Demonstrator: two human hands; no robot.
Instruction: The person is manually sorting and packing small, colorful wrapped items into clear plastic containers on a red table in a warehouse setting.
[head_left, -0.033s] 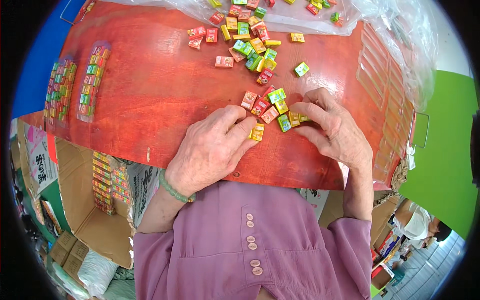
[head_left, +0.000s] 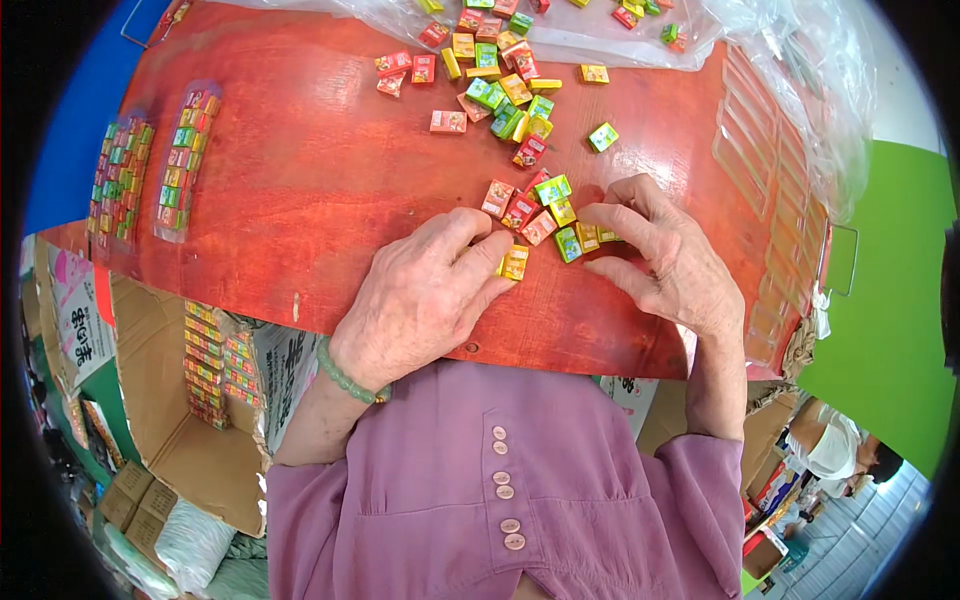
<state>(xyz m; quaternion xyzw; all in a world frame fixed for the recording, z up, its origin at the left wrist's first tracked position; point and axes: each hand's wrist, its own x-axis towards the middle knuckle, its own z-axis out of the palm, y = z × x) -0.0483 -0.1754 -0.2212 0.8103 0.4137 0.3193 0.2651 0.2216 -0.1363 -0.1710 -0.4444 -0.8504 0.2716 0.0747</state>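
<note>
Small candy boxes [head_left: 540,215] near board's front edge, left hand [head_left: 425,295] pinching a yellow box [head_left: 514,262], right hand [head_left: 655,255] fingers spread.

Mauve buttoned blouse [head_left: 500,500], green bead bracelet [head_left: 345,375].

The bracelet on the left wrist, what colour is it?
Pale green beads; the bracelet shows clearly in the head view, just below the left hand.

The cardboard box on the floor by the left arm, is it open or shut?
Open: the cardboard box has its flaps spread, and stacked packs of small coloured boxes show inside.
</note>
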